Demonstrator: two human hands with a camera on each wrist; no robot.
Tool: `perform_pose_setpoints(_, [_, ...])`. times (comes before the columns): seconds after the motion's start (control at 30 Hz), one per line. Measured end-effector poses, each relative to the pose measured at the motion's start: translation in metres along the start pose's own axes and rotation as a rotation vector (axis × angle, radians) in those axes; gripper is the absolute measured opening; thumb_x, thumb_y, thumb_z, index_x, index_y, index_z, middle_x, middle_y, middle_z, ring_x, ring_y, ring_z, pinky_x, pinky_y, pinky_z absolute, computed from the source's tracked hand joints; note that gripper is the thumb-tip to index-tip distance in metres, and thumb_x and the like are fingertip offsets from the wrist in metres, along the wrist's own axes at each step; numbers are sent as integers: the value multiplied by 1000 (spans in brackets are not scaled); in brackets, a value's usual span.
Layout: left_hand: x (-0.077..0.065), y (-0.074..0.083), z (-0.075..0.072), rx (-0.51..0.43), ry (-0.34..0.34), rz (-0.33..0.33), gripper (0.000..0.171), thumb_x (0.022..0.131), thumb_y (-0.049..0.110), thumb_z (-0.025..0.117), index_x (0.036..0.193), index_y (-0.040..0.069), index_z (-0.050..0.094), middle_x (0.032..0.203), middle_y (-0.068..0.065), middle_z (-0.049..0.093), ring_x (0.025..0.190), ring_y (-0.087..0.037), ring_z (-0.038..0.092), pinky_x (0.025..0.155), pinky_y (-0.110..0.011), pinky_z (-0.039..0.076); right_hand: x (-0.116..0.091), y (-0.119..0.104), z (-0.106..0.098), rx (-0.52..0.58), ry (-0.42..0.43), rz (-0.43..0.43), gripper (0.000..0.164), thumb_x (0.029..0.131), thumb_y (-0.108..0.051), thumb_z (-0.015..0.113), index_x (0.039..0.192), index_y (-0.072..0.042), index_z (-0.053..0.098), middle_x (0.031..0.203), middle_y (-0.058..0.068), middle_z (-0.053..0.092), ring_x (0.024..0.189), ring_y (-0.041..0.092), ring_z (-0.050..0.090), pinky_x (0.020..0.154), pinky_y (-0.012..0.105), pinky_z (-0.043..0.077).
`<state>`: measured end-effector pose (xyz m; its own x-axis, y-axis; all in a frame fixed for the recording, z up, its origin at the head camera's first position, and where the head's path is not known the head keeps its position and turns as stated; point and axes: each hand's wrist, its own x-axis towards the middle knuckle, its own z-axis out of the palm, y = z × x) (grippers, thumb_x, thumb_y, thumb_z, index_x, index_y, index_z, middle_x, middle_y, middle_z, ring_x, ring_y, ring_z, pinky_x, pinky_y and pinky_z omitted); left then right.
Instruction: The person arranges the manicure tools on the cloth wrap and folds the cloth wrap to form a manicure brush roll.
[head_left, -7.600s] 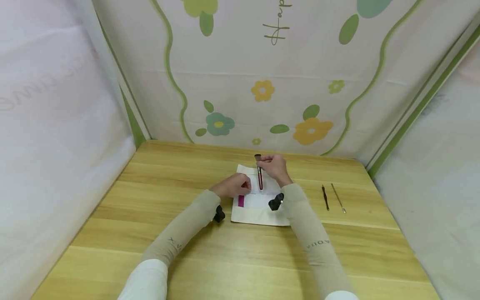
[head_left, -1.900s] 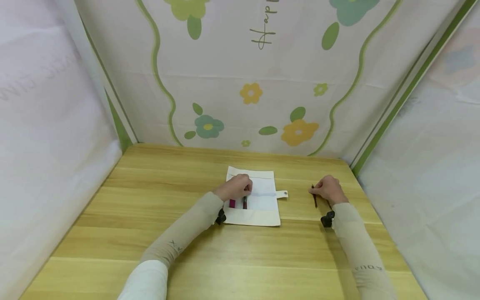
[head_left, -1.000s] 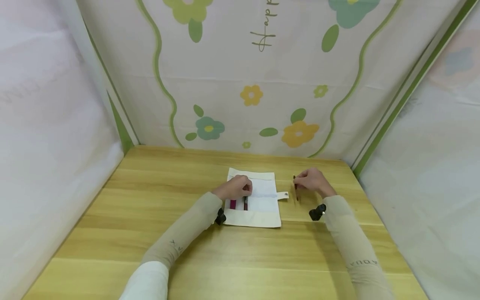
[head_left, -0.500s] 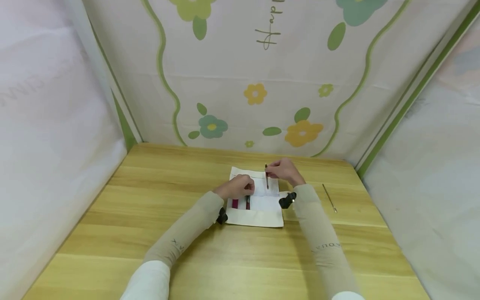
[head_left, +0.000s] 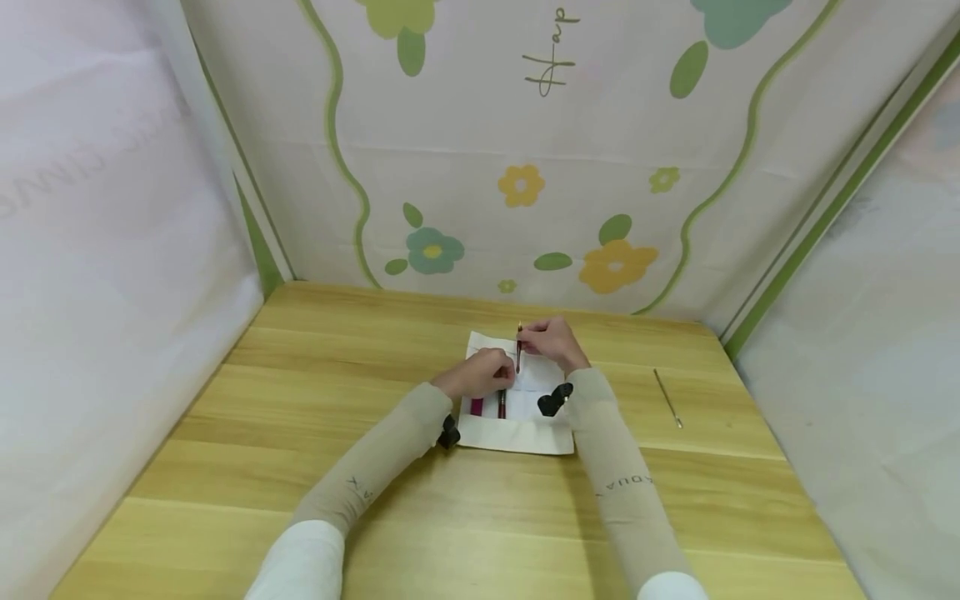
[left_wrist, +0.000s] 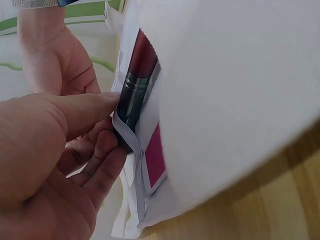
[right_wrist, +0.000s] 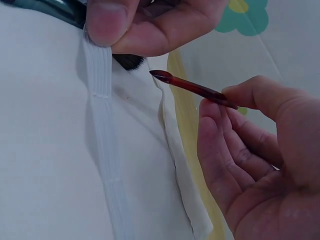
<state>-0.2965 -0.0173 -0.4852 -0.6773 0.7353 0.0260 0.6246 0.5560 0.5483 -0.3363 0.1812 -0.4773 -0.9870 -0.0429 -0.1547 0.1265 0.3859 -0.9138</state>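
Observation:
A white fabric roll-up case (head_left: 517,435) lies unfolded on the table, with a white elastic band (right_wrist: 106,140) across it. My left hand (head_left: 483,375) pinches the band between thumb and fingers, beside a makeup brush (left_wrist: 142,57) with a red handle and dark ferrule. That brush runs under the band, its dark bristles (right_wrist: 131,62) poking out past my fingers. Over the far part of the case, my right hand (head_left: 553,340) pinches a slim dark red stick-like tool (right_wrist: 192,90) near one end. The tool's tapered tip points toward the band and stands apart from it.
A thin metal tool (head_left: 667,398) with a small flattened end lies on the wooden table (head_left: 375,517), right of the case. Beside the brush, a magenta strip (left_wrist: 155,157) shows in the case. White printed fabric walls (head_left: 465,142) enclose the table at back and sides.
Earlier my right hand held the brush, now under the band. It then picked the dark red tool off the table and carried it left over the case. My left hand stayed at the case.

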Motion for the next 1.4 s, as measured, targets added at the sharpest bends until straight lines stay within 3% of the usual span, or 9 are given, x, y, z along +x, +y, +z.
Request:
perform_pose_setpoints(0.13, [-1, -1, 1, -4, 15, 15, 15, 104, 7, 64, 93, 6, 74, 87, -4, 70, 78, -11, 56, 79, -27, 51, -2, 2, 3, -5, 4, -10, 20, 96, -14, 76, 108, 2, 80, 110, 19, 79, 81, 14, 75, 78, 29, 64])
perform_pose_setpoints(0.47, [-2, -3, 0, -12, 14, -19, 12, 104, 9, 65, 95, 7, 72, 92, -3, 67, 82, -12, 56, 80, -27, 49, -11, 10, 11, -96, -27, -24, 20, 96, -17, 77, 106, -1, 82, 108, 16, 80, 78, 12, 74, 73, 24, 61])
perform_pose_setpoints(0.8, [-5, -2, -1, -17, 46, -13, 11, 103, 7, 66, 96, 6, 73, 96, -6, 70, 84, -11, 58, 80, -26, 51, -26, 13, 10, -78, -83, -3, 23, 97, -21, 76, 108, -1, 81, 114, 14, 78, 82, 10, 74, 76, 22, 60])
perform_pose_setpoints(1.0, [-5, 1, -1, -50, 44, -12, 11, 103, 5, 65, 97, 4, 74, 97, -7, 72, 84, -12, 61, 80, -26, 54, -33, 15, 6, -50, -145, 76, 23, 96, -18, 78, 110, 0, 80, 109, 15, 80, 82, 12, 75, 74, 24, 62])
perform_pose_setpoints(1.23, [-2, 2, 3, -70, 16, -57, 12, 104, 7, 65, 96, 6, 74, 95, -5, 73, 82, -11, 61, 80, -27, 55, -36, 13, -1, -8, -215, 180, 27, 96, -13, 77, 118, 3, 76, 106, 14, 80, 83, 13, 77, 76, 26, 63])
perform_pose_setpoints(1.4, [-2, 5, 4, -83, 30, -99, 12, 103, 6, 66, 95, 6, 76, 94, -5, 74, 82, -11, 63, 80, -27, 56, -35, 9, -4, -76, -259, 196, 23, 96, -14, 78, 113, 1, 78, 102, 11, 81, 84, 13, 77, 77, 26, 63])
